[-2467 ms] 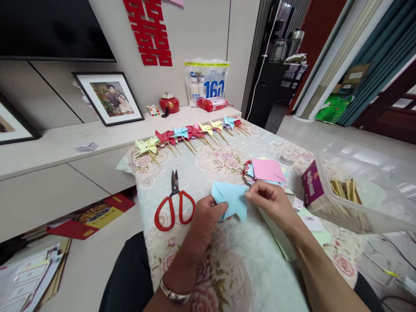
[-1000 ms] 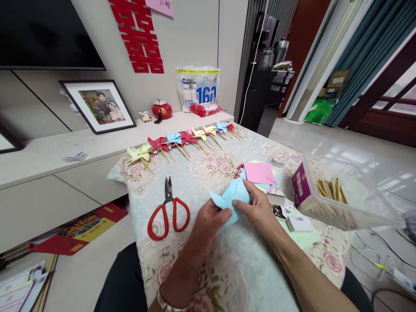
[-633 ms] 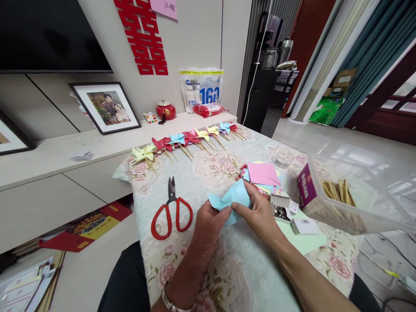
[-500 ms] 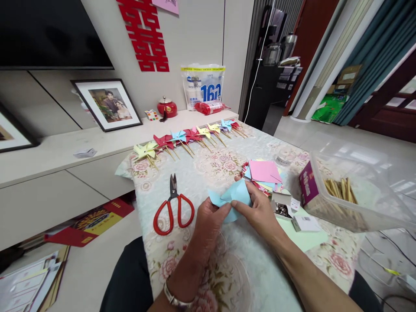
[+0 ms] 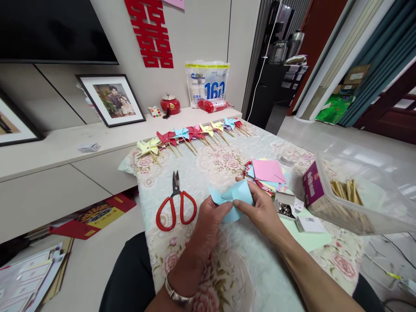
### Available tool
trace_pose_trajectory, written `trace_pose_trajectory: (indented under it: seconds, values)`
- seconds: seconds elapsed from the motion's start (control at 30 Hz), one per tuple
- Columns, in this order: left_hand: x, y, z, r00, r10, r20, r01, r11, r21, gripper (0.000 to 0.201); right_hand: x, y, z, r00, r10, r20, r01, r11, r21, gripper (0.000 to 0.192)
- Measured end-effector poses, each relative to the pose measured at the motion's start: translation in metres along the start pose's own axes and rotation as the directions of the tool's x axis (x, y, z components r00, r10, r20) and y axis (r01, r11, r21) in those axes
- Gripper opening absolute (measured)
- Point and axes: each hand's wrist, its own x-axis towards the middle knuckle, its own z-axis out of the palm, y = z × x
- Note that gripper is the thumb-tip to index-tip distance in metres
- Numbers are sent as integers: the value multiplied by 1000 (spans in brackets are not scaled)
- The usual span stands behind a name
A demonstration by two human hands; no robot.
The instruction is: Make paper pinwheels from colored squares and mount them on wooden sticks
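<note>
- Folding is going on with the blue paper, which both hands are holding just above the flowery tablecloth, in front of the person.
- The paper is looking more bunched up than it did a moment ago. Back then it was lying flatter and wider; now its corners are being pulled in toward the middle, and one flap is standing up.
- The left hand is pinching the lower left part of the paper, thumb and fingers closed on it.
- The right hand is coming in closer than before. Its fingers are pressed shut on the right side of the paper, near the top flap.
- It is looking as if the paper is turning into a pinwheel head, and that it is partly done, since the corners are not yet pinned.
- The red scissors are lying just left of the left hand, not being touched.
- A stack of colored paper squares, pink on top, is sitting just behind the right hand.
- A small box of pins is sitting open just beside the right hand.
- A clear tub of wooden sticks is standing further to the right.
- A row of finished pinwheels is lying along the far edge of the table.
</note>
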Motion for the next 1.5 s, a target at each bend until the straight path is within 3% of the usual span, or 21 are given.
trace_pose_trajectory:
  seconds: [0.07, 0.13, 0.23, 0.33, 0.53, 0.67, 0.87, 1.5]
  values:
    - [0, 1, 0, 1000, 7, 2, -7, 1000, -8, 35, 1, -1, -3, 1000, 9, -18, -8, 998, 69, 54]
    - [0, 2, -1, 1000, 5, -11, -5, 1000, -15, 32, 2, -1, -8, 994, -4, -110, 18, 992, 124, 50]
    - [0, 4, 0, 999, -25, -37, 24, 1000, -19, 28, 3, -1, -16, 969, -103, -225, 134, 983, 127, 24]
    - [0, 5, 1, 999, -42, -25, 41, 999, -13, 24, 3, -4, -20, 974, -166, -151, 171, 985, 20, 9]
    - [0, 1, -1, 999, -41, -4, 42, 993, 110, 29, 3, -12, -17, 997, -71, -14, 67, 982, -176, 17]
    - [-1, 0, 0, 999, -52, 6, 51, 989, 141, 35, 4, -11, -14, 999, -47, 27, 51, 986, -158, 15]
    - [-2, -3, 1, 997, -76, -1, 75, 986, 150, 27, 4, -8, -12, 1000, 30, 3, -29, 993, -113, 17]
    - [1, -8, -2, 996, -79, 27, 75, 988, 134, 28, 4, -6, -11, 999, 35, 16, -33, 996, -87, 18]
